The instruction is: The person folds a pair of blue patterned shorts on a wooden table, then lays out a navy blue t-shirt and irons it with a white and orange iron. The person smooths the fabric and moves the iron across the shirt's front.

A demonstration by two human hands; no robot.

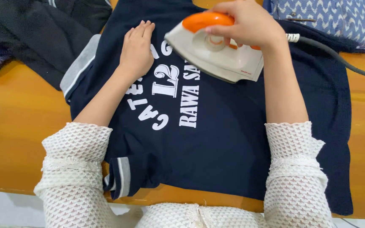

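A dark navy T-shirt (216,139) with white printed lettering and grey-striped sleeve cuffs lies spread flat on an orange-brown table (13,122). My left hand (137,48) rests flat on the shirt's upper left part, fingers together, pressing the fabric. My right hand (246,23) grips the orange handle of a white electric iron (220,55), which sits on the shirt near its upper middle. The iron's grey cord (339,57) runs off to the right. Both my arms wear white textured sleeves.
A heap of dark clothes (34,29) lies at the table's upper left. A blue-and-white zigzag-patterned garment (339,19) sits at the upper right. The table's near edge runs along the bottom, with pale floor below it.
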